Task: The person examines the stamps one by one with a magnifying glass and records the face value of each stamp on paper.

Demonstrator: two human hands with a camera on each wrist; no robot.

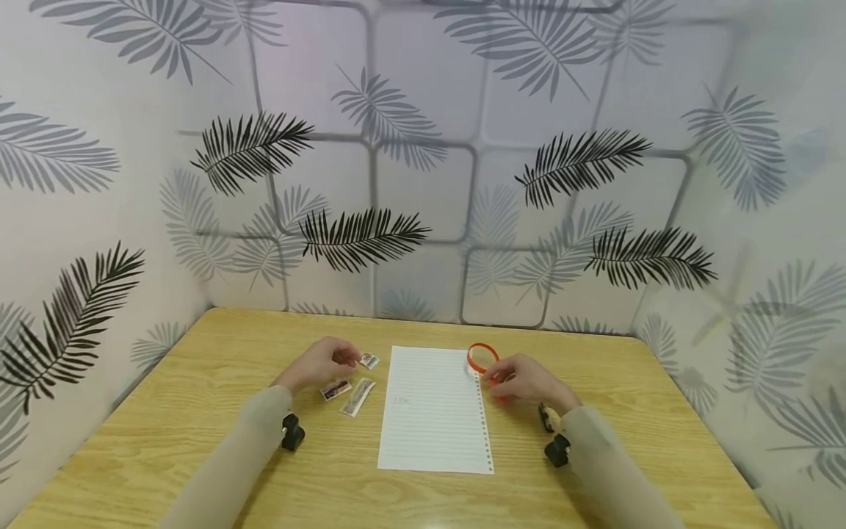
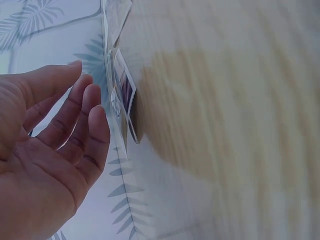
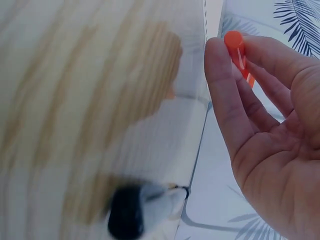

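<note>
My right hand (image 1: 525,380) pinches the handle of a magnifying glass (image 1: 473,361) with a red rim. Its round lens leans over the top right corner of a lined paper sheet (image 1: 429,426). In the right wrist view, the orange-red handle end (image 3: 234,40) sits between thumb and fingertip. On the left, my left hand (image 1: 324,364) hovers with loosely bent fingers and holds nothing. Around it lie a small postage stamp (image 1: 369,360), a dark stamp (image 1: 335,389) and a longer pale stamp (image 1: 358,397). The left wrist view shows a toothed-edge stamp (image 2: 125,85) near the fingertips.
A small black and tan object (image 1: 548,417) lies by my right wrist; it is blurred as a black and whitish shape (image 3: 127,212) in the right wrist view. The wooden table (image 1: 330,485) meets a leaf-patterned wall covering (image 1: 423,184) at the back and sides.
</note>
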